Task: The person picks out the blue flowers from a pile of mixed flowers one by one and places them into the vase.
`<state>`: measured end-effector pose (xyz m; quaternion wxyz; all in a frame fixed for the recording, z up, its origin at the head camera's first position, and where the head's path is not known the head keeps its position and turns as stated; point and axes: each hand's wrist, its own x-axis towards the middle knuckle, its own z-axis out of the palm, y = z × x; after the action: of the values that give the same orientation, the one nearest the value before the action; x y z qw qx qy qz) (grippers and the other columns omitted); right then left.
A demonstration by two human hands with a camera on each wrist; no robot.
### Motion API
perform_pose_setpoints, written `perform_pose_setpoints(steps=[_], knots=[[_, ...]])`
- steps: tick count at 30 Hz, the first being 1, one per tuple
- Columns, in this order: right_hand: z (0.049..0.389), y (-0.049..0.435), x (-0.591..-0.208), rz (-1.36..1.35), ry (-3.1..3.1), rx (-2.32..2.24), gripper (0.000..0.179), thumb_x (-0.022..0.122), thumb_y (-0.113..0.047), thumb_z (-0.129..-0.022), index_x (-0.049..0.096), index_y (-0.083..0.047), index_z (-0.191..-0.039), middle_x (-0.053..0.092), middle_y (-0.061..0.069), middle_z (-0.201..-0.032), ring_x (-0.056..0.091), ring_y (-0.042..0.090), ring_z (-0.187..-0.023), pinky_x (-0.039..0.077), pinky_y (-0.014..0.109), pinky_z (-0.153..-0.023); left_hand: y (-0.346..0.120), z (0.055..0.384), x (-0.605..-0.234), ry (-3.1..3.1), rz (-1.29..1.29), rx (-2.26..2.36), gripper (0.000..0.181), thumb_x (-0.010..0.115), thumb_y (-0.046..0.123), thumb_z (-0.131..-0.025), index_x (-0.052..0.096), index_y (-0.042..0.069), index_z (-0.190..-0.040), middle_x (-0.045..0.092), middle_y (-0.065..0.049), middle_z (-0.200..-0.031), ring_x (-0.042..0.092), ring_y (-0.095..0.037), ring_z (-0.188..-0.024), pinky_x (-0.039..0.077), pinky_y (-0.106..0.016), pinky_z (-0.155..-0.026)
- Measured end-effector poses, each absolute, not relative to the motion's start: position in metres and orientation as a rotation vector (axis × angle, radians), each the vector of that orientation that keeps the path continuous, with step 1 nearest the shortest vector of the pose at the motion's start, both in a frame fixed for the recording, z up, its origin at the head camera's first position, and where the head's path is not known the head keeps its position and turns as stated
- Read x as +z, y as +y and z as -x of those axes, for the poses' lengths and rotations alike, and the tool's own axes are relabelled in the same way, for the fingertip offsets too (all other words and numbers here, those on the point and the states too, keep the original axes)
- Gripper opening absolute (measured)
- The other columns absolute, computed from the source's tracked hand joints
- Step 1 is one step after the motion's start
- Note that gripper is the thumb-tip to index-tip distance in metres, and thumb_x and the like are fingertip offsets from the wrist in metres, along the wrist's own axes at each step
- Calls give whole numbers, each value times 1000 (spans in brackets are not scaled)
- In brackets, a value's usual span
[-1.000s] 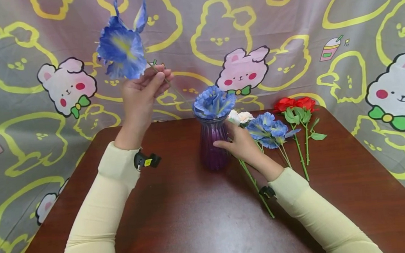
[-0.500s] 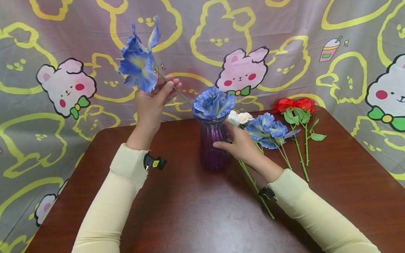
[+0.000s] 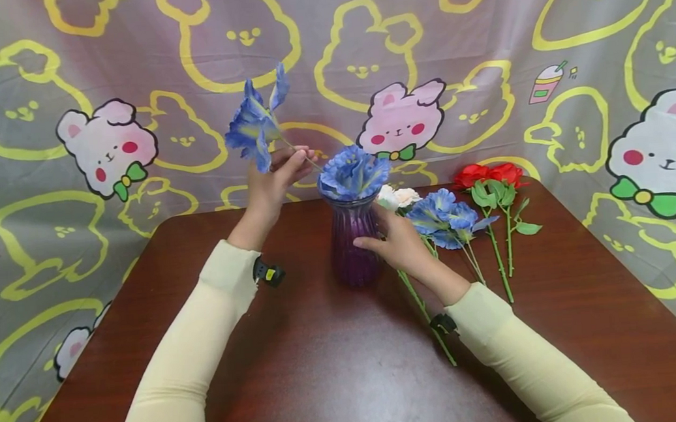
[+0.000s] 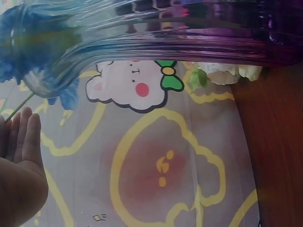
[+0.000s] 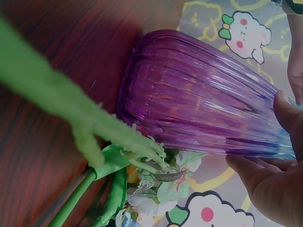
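Note:
A ribbed glass vase (image 3: 355,246), purple below and bluish towards the neck, stands upright on the table. One blue artificial flower (image 3: 354,172) sits in its mouth. My left hand (image 3: 277,179) pinches the thin stem of another blue artificial flower (image 3: 252,127), up and left of the vase. That stem slants down to the rim's left side; its lower end is hard to make out. My right hand (image 3: 401,240) grips the vase from the right, its thumb (image 5: 285,111) on one side and fingers (image 5: 246,170) on the other.
On the brown table (image 3: 315,382), right of the vase, lie white flowers (image 3: 397,197), blue flowers (image 3: 447,218) and red roses (image 3: 488,175) with green stems. One long green stem (image 3: 424,316) passes under my right wrist. A patterned curtain (image 3: 279,38) hangs behind.
My left hand has come down and to the right with the blue flower, nearer the vase. The right hand and vase have stayed in place.

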<state>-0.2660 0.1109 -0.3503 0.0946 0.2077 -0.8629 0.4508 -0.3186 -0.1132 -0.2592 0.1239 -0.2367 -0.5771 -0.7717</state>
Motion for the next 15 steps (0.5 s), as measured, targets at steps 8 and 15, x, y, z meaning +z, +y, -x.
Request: perform_pose_setpoints(steps=[8, 15], knots=[[266, 111, -352, -623, -2535, 1359, 77, 77, -24, -86, 37, 3, -146, 50, 20, -139, 58, 32, -116, 50, 43, -94, -108, 325, -266, -1830, 696, -2150, 23, 64, 6, -94, 67, -16, -103, 71, -17, -96, 70, -23, -88, 55, -36, -84], [267, 111, -353, -627, -2531, 1364, 78, 76, -25, -86, 36, 1, -147, 51, 18, -139, 58, 31, -117, 50, 42, -94, -105, 331, -268, -2111, 713, -1908, 29, 65, 16, -95, 69, -9, -109, 70, -16, -104, 66, -26, -100, 53, -35, -88]])
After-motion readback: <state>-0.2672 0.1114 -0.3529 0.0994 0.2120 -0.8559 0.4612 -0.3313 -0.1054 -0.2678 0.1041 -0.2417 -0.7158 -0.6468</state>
